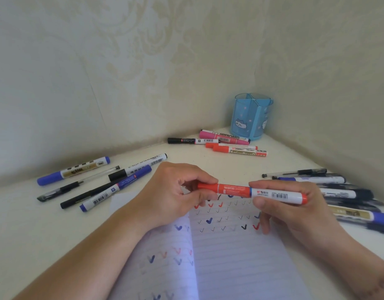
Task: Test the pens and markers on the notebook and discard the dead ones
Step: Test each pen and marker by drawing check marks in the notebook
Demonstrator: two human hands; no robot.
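You hold the red-capped white whiteboard marker point(251, 191) level above the open lined notebook point(230, 256), over its rows of tick marks; your left hand point(171, 191) pinches the red cap end; your right hand point(295, 208) grips the white barrel.

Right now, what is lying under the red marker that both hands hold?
Under the red marker lies the open notebook, its lined page showing rows of red, blue and black check marks. The left hand and right hand cover part of the page.
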